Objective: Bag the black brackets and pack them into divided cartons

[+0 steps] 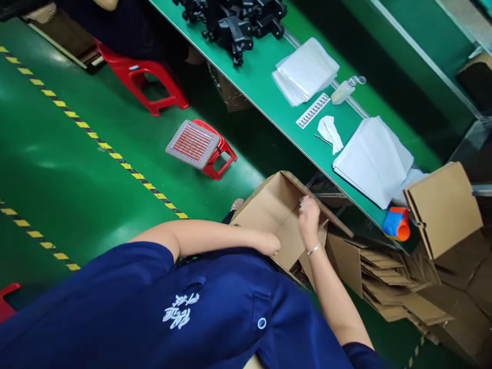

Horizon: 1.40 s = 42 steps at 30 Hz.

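Note:
An open cardboard box (265, 205) is right in front of my body, tilted in this view, with its bare inner walls showing. My left hand (270, 244) is curled closed at the box's near edge; its fingertips are mostly hidden. Over the opening, beside the raised far flap (326, 209), is my right hand (309, 215), with a bracelet on the wrist. Motion smears its fingers, so I cannot make out whether they touch the flap.
A green workbench (261, 84) holds black parts (234, 28), clear bags (307, 69), a label strip (313, 110), a bottle (346, 91), white sheets (374, 159) and a tape roll (397, 224). Flattened cartons (388, 279) lie right. Red stools (144, 84) and a seated person (126, 25) are left.

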Motion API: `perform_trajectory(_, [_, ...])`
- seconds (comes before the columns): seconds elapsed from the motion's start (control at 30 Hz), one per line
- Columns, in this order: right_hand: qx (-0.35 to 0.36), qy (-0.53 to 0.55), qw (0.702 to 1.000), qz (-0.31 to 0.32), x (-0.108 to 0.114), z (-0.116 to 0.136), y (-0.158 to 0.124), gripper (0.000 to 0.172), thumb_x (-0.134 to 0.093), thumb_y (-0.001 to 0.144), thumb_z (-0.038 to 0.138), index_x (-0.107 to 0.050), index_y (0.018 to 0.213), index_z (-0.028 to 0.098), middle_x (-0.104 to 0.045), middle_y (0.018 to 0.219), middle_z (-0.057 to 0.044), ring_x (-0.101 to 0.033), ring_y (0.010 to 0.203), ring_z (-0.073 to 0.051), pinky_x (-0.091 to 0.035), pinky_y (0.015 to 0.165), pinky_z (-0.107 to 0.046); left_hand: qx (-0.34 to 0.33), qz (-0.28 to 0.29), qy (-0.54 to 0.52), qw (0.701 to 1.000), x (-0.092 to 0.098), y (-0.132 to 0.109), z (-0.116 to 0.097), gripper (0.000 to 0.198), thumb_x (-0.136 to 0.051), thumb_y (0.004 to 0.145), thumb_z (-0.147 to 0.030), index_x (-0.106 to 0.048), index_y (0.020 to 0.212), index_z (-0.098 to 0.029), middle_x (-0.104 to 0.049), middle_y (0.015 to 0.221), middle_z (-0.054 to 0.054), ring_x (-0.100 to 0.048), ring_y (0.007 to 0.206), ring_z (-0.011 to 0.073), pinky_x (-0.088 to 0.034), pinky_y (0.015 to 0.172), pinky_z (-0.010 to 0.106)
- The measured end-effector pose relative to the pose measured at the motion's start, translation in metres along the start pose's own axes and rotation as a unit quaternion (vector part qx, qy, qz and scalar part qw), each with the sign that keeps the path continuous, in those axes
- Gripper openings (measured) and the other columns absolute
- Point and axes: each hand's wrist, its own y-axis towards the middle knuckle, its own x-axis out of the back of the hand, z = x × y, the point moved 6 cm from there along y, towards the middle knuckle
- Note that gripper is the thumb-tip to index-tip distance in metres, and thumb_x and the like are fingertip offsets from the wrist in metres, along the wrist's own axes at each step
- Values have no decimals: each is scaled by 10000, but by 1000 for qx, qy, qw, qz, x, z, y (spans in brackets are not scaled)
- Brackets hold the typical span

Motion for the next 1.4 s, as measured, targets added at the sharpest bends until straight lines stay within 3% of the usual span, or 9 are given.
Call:
perform_trajectory(0.1, [-72,48,982,-169,67,-32,11,465,-228,940,311,-482,1299,160,-538,1275,-178,-438,1266,-301,-305,1077,-544,-5,54,19,998,6,18,32,203,-586,927,-337,-654,916,-146,-680,921,37,-640,811,139,-539,787,336])
perform_trajectory(0.2, [-85,148,964,-203,84,-48,0,329,-368,916,345,-572,1111,176,-618,1113,-137,-555,1095,-261,-397,1009,-464,-24,71,59,995,15,39,50,217,-574,932,-346,-645,967,-144,-663,1019,56,-630,931,173,-515,870,390])
perform_trajectory(0.4, [-125,239,957,-109,15,-60,-59,217,-404,914,307,-574,990,196,-683,900,-52,-673,805,-171,-516,790,-322,-126,76,117,982,7,66,41,169,-643,824,-219,-609,663,-181,-670,821,34,-590,925,183,-425,926,364])
perform_trajectory(0.57, [-151,260,952,-53,-24,-82,-67,180,-422,883,222,-585,952,193,-690,901,-34,-675,769,-152,-513,771,-305,-190,64,169,965,0,74,26,202,-695,651,-167,-534,535,-203,-669,753,54,-579,815,193,-407,766,306])
perform_trajectory(0.67, [-158,257,953,-43,-31,-93,-65,213,-395,907,210,-582,1007,185,-685,921,-39,-665,753,-141,-504,759,-287,-209,53,217,952,10,56,17,191,-675,701,-197,-540,566,-199,-634,649,56,-557,689,187,-391,727,324])
perform_trajectory(0.8, [-143,236,961,-23,-44,-94,-67,217,-412,905,182,-595,1020,184,-671,921,-47,-636,788,-163,-480,747,-277,-207,22,262,942,45,-3,13,184,-542,866,-241,-566,690,-190,-631,679,60,-533,630,176,-357,664,328])
perform_trajectory(0.97, [-83,223,971,7,-64,-74,-53,261,-462,819,63,-621,986,186,-636,1031,-79,-592,904,-201,-444,789,-283,-172,-84,327,925,90,-69,14,274,-399,956,-221,-516,710,-195,-586,663,29,-501,634,168,-357,692,322])
perform_trajectory(1.23, [-74,277,958,-10,-76,-66,-42,232,-460,820,86,-623,943,196,-616,1022,-81,-578,927,-211,-451,855,-325,-171,-130,331,919,95,-78,16,322,-382,970,-221,-502,673,-200,-545,615,7,-462,609,160,-380,707,312])
perform_trajectory(1.4, [-136,368,917,-72,-89,-80,-41,222,-405,894,281,-601,956,197,-623,998,-78,-588,959,-205,-477,890,-365,-189,-85,288,935,79,-57,15,319,-356,978,-228,-585,759,-194,-609,677,30,-538,664,166,-418,775,324])
